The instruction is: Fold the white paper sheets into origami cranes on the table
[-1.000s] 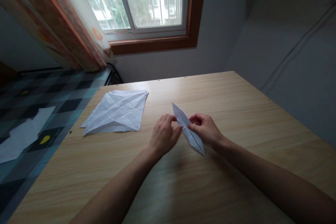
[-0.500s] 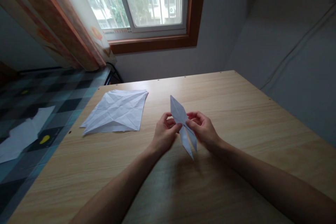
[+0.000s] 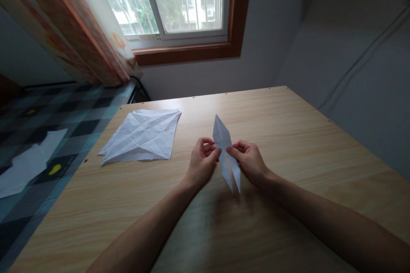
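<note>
A narrow folded white paper piece, pointed at the top and split into two points at the bottom, is held upright above the wooden table. My left hand pinches its left edge at the middle. My right hand pinches its right edge at the same height. Both hands have their fingers curled closed on the paper.
A stack of creased white paper sheets lies on the table to the left. Beyond the table's left edge is a bed with a checked cover and a white sheet. A window and curtain are behind.
The folded paper has been lifted off the table and turned from a slanted lie to nearly upright, and its lower end now shows two separate points.
</note>
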### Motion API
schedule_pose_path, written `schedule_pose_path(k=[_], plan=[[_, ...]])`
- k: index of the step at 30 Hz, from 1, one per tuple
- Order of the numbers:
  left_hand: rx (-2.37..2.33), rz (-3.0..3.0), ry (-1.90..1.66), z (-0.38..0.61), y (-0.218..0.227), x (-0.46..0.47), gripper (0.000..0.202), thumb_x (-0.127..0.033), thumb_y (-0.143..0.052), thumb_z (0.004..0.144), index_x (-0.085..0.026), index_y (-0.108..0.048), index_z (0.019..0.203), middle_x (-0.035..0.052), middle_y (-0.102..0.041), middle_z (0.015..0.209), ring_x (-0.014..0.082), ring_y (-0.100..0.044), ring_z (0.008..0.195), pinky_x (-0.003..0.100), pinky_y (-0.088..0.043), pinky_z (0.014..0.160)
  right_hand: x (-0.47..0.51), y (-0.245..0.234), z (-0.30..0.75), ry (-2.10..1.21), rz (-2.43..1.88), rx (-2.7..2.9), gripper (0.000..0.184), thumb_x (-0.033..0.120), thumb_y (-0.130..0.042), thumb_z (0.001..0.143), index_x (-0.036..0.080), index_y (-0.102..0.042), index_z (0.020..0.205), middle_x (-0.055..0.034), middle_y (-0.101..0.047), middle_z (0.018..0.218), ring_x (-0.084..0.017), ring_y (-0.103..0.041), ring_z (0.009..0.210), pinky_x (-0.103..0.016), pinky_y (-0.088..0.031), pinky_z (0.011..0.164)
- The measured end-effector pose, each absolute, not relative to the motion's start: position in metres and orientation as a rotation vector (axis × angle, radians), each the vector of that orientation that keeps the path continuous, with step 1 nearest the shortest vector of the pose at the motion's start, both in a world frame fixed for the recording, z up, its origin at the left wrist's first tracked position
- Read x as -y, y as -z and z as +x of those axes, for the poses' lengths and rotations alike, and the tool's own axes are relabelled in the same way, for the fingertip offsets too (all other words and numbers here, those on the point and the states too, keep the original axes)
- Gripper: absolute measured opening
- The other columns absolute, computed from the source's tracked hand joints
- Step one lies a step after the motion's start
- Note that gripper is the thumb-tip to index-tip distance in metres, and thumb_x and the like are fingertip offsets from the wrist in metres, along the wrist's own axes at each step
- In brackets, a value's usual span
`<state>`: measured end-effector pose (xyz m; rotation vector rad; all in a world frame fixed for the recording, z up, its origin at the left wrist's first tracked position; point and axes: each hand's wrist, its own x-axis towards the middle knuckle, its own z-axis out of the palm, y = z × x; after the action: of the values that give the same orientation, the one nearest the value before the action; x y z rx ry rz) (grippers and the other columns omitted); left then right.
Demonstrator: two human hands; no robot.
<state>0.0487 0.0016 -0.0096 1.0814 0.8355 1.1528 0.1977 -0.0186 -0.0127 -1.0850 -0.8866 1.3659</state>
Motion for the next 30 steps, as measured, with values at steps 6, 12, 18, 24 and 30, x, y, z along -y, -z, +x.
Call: schedule_pose_path(k=[6,12,18,24,30], plan=[[-0.895,1.074,-1.201,0.047,0.009,-0.004,0.029,-0.025,-0.075,0.067,-0.019,-0.050,0.082,-0.0042,-0.063,0.065,0.0091,-0.058,0.055,0.020,-0.042,0.054,0.022,0.017,0.195,-1.176,-1.072,0.964,0.045,0.036,-0.084,0.062,0.022,-0.054,0.091,0.0054,-0.062,0.071,-0.012,-0.059,0.058,-0.025,-0.048,0.057],[-0.915,1.101,-1.209,0.046,0.009,-0.005,0.024,-0.026,-0.075,0.068,-0.017,-0.054,0.076,-0.0036,-0.062,0.064,0.0089,-0.056,0.056,0.020,-0.043,0.056,0.025,0.023,0.194,-1.074,-1.113,1.079,0.032,0.032,-0.078,0.071,0.021,-0.054,0.089,0.0048,-0.060,0.068,-0.012,-0.059,0.059,-0.024,-0.049,0.055],[-0.889,1.293,-1.093,0.046,0.009,-0.003,0.020,-0.030,-0.074,0.072,-0.014,-0.063,0.070,-0.0010,-0.062,0.066,0.0102,-0.054,0.060,0.022,-0.042,0.060,0.025,0.023,0.196,-1.050,-1.033,1.060,0.032,0.033,-0.078,0.074,0.022,-0.058,0.096,-0.0017,-0.069,0.083,-0.017,-0.068,0.072,-0.028,-0.056,0.065],[-0.867,1.330,-1.081,0.043,0.009,-0.004,0.015,-0.028,-0.068,0.075,-0.014,-0.066,0.070,0.0000,-0.065,0.068,0.0125,-0.055,0.063,0.023,-0.043,0.062,0.029,0.020,0.195,-1.082,-1.031,1.082,0.030,0.034,-0.077,0.074,0.022,-0.058,0.094,-0.0009,-0.069,0.077,-0.017,-0.069,0.067,-0.029,-0.057,0.061],[-0.929,1.413,-1.087,0.043,0.011,-0.005,0.020,-0.032,-0.065,0.078,-0.015,-0.063,0.067,0.0013,-0.066,0.071,0.0130,-0.055,0.064,0.024,-0.042,0.063,0.034,0.017,0.193,-0.898,-1.117,1.277,0.018,0.029,-0.069,0.080,0.022,-0.060,0.094,-0.0020,-0.066,0.083,-0.016,-0.065,0.065,-0.026,-0.052,0.053]])
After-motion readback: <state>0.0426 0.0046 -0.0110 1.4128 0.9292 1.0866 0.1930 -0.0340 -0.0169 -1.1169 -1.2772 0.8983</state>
